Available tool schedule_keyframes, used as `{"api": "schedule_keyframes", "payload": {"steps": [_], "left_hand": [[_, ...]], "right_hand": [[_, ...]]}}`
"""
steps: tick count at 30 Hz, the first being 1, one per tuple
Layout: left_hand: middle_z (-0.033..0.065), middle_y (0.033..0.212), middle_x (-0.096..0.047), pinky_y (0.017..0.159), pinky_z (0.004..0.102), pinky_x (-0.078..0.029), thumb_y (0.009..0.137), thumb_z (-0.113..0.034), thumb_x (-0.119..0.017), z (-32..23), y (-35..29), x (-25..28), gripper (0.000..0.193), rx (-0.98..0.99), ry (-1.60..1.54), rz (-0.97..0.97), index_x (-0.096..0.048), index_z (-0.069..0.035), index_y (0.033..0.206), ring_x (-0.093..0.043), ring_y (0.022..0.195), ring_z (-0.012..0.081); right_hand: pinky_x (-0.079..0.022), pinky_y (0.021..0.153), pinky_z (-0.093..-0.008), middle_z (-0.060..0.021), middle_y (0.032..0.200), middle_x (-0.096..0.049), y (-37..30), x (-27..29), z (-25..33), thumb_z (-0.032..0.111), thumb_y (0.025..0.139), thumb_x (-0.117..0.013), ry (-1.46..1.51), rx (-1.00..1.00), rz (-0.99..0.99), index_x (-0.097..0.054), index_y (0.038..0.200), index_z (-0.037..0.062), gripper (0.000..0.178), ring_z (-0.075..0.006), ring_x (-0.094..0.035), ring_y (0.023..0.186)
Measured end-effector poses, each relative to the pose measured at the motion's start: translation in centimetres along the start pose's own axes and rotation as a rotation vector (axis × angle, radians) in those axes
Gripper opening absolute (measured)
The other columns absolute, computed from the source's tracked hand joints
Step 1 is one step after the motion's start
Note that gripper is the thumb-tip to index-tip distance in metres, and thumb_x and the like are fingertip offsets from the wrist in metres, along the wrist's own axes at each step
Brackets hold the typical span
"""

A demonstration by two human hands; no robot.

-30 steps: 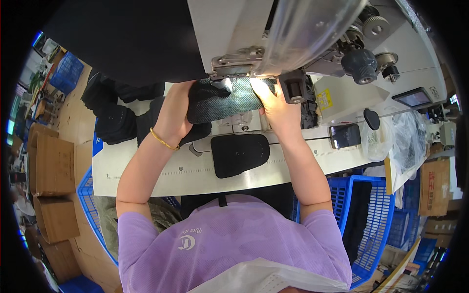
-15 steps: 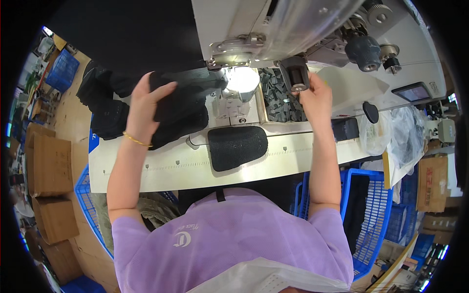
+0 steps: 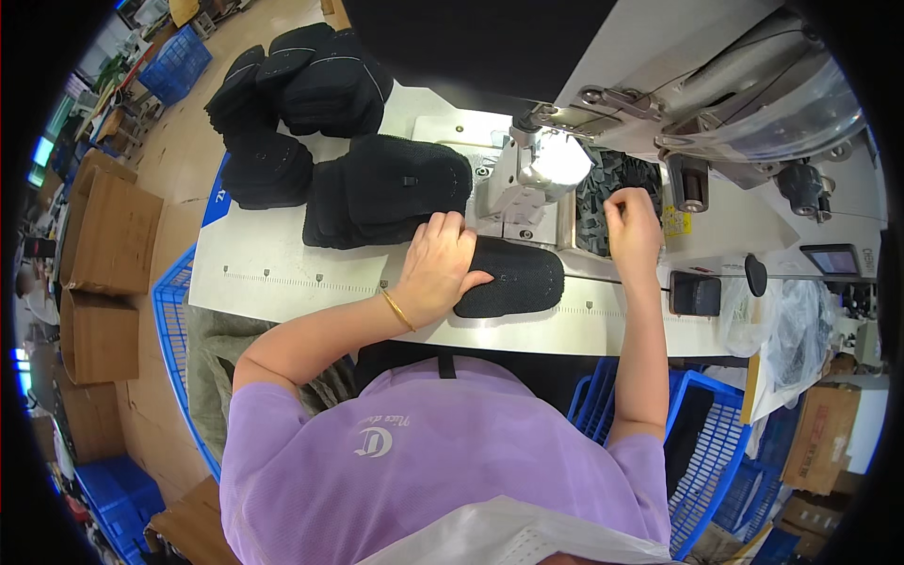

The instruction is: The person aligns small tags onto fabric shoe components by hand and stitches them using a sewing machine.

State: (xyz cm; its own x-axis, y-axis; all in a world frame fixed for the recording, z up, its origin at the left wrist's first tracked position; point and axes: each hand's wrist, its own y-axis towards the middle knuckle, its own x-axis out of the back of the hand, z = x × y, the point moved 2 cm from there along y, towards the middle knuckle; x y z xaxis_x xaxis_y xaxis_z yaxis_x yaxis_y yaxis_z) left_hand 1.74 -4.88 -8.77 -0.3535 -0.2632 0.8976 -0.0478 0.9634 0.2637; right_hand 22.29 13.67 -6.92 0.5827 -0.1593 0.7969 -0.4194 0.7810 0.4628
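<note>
Head view shows a black, flat cloth pad with rounded corners [image 3: 523, 282] lying on the white, smooth worktop [image 3: 250, 294], near its front edge. The left hand [image 3: 435, 268] is partly curled at the pad's left end, with its thumb on top; how firmly it grips is hard to tell. The right hand [image 3: 636, 235] has its fingers bent in close together over a shallow, pale-edged tray [image 3: 569, 224] of small, dark grey pieces [image 3: 591, 193]. Whether it has a piece between its fingers cannot be seen.

To do this well, the right hand should pinch just one piece by its edges. The left hand should keep the pad flat, with a light touch, so it does not fold or slide. The pad looks soft and bendy, while the little pieces look stiffer, so they may slip if pinched badly.

The pad's top looks a bit fuzzy, with tiny pale marks near its middle. Just behind the left hand sits a thick stack of black cloth pads [image 3: 386, 207]. One small, dark, boxy piece [image 3: 410, 181] shows on top.
</note>
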Motion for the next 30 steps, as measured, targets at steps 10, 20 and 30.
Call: {"api": "schedule_keyframes", "payload": {"steps": [10,20,30], "left_hand": [[0.0125,0.099,-0.052,0.081,0.0406,-0.043,0.064,-0.027,-0.076,-0.6,-0.3,-1.0,0.052,-0.187,0.139,-0.045,-0.053,-0.001,0.102,-0.051,0.094,0.0281],[0.0119,0.075,-0.053,0.049,0.0308,-0.042,0.082,-0.009,-0.066,0.1,-0.2,-0.4,0.028,-0.110,-0.199,-0.287,-0.058,0.002,0.107,-0.055,0.057,0.0242],[0.0072,0.072,-0.057,0.051,0.0251,-0.043,0.075,0.000,-0.070,0.2,-0.8,-1.5,0.029,0.196,-0.663,-0.370,-0.060,-0.001,0.103,-0.052,0.054,0.0126]], "right_hand": [[-0.045,0.060,-0.0208,-0.0026,0.079,-0.063,-8.2,-2.7,7.6,0.006,0.090,-0.055,1.125,-0.281,0.809,-0.058,0.099,0.0028,0.010,-0.0063,-0.055,0.068],[-0.042,0.053,-0.0180,-0.0017,0.077,-0.065,-8.8,-4.3,6.9,0.009,0.089,-0.059,1.159,-0.407,0.741,-0.060,0.095,0.0038,0.008,-0.0038,-0.052,0.060],[-0.043,0.052,-0.0182,-0.0026,0.078,-0.065,-9.2,-4.6,6.5,0.009,0.090,-0.058,1.203,-0.438,0.680,-0.059,0.096,0.0031,0.009,-0.0038,-0.053,0.060]]}}
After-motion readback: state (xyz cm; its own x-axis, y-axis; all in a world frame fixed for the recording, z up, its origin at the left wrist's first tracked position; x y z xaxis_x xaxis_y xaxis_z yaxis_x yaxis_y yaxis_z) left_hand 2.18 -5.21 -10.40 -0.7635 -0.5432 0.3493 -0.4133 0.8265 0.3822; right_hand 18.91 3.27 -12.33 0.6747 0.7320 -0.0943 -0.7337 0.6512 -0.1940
